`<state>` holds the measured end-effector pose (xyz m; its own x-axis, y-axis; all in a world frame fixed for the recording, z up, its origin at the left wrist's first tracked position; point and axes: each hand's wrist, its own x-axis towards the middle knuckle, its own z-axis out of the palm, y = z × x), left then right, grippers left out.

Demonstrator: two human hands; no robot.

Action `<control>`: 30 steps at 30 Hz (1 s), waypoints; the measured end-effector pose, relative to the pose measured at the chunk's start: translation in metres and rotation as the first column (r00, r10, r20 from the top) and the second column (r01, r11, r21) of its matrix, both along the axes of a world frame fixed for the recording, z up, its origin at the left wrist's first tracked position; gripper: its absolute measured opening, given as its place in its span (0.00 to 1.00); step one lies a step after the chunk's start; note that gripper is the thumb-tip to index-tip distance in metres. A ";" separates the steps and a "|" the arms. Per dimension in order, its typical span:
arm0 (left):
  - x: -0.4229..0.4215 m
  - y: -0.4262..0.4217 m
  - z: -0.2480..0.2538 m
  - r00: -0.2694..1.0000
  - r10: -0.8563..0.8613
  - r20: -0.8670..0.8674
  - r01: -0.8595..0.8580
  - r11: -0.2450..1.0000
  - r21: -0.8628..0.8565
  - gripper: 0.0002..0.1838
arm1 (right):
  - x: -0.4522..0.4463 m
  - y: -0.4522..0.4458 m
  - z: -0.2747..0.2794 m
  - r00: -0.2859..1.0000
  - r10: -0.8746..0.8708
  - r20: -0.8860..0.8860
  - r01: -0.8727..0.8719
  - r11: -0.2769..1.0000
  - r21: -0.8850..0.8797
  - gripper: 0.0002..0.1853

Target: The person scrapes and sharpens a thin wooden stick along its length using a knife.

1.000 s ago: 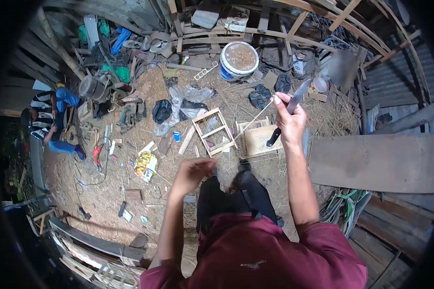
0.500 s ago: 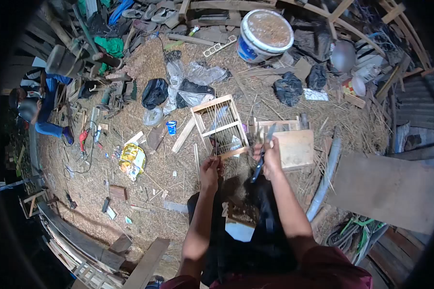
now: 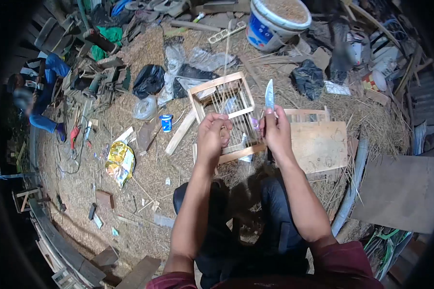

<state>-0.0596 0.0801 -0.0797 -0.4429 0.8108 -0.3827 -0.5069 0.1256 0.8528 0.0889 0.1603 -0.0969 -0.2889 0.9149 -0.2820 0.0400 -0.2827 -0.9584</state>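
Observation:
My left hand (image 3: pixel 212 137) is closed in a pinch on a thin wooden stick (image 3: pixel 227 53), which points up and away from me. In my right hand (image 3: pixel 278 131) is a knife (image 3: pixel 269 95), its blade pointing away from me and its dark handle mostly inside my fingers. Beyond and between the hands stands a small wooden cage frame (image 3: pixel 217 83) with thin bars. My left hand overlaps its near left side in view; whether they touch I cannot tell. To the right of my right hand lies a flat wooden board (image 3: pixel 320 147), with a slatted piece (image 3: pixel 304 115) behind it.
A bucket of grainy material (image 3: pixel 275 31) stands at the back. Black plastic bags (image 3: pixel 307 79), a blue cup (image 3: pixel 166 123), a yellow packet (image 3: pixel 120 161) and a red power tool (image 3: pixel 74 137) lie around on the shaving-strewn ground. Another person (image 3: pixel 48 91) sits at the far left.
Both hands have risen away from me, and the knife now points more straight ahead. The thin stick now shows clearly above my left hand. My view has shifted slightly.

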 end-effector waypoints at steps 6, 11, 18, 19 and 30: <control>0.018 -0.012 0.000 0.986 -0.010 -0.169 0.001 0.999 -0.051 0.06 | 0.020 -0.015 0.006 0.966 -0.136 -0.220 0.154 0.986 0.069 0.12; 0.064 -0.047 0.033 0.988 -0.046 -0.147 0.047 0.999 0.003 0.04 | 0.071 -0.038 0.065 0.877 -0.253 -0.409 0.327 0.937 0.121 0.11; 0.131 -0.131 0.058 0.914 -0.292 -0.281 0.280 0.956 -0.086 0.11 | 0.170 -0.121 0.085 0.885 -0.010 0.466 -0.287 0.775 0.562 0.16; 0.147 -0.146 0.054 0.902 -0.319 -0.291 0.293 0.947 -0.130 0.11 | 0.177 -0.140 0.080 0.820 0.003 0.573 -0.399 0.719 0.568 0.15; 0.199 -0.215 0.017 0.657 -0.360 -0.662 0.163 0.925 -0.342 0.11 | 0.200 -0.208 0.066 0.498 0.108 0.860 -0.781 0.488 0.391 0.16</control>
